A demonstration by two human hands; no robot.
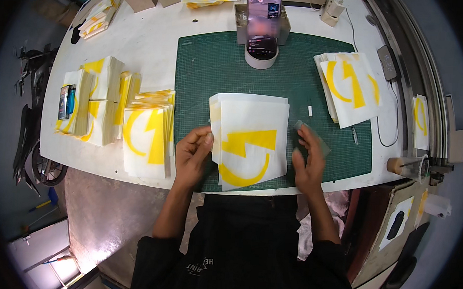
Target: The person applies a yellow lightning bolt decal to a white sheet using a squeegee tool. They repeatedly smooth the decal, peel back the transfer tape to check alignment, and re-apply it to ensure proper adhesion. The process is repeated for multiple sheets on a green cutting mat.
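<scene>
White paper sheets (251, 113) with a yellow printed design lie in front of me over a green cutting mat (209, 65), their edges slightly fanned at the left. My left hand (191, 157) pinches the left edge of these sheets between thumb and fingers. Just off their right edge, my right hand (309, 161) is open, its fingers spread and a little blurred. Beside its fingertips lies a clear plastic piece (323, 145), partly covered by the hand. Whether the sheets are single leaves or bags I cannot tell.
More printed stacks (147, 140) stand at the left, with a small blue box (68, 102) on one. Another stack (349, 88) lies at the right. A phone (263, 26) on a white stand faces me. Cables and a power bank (387, 63) line the right edge.
</scene>
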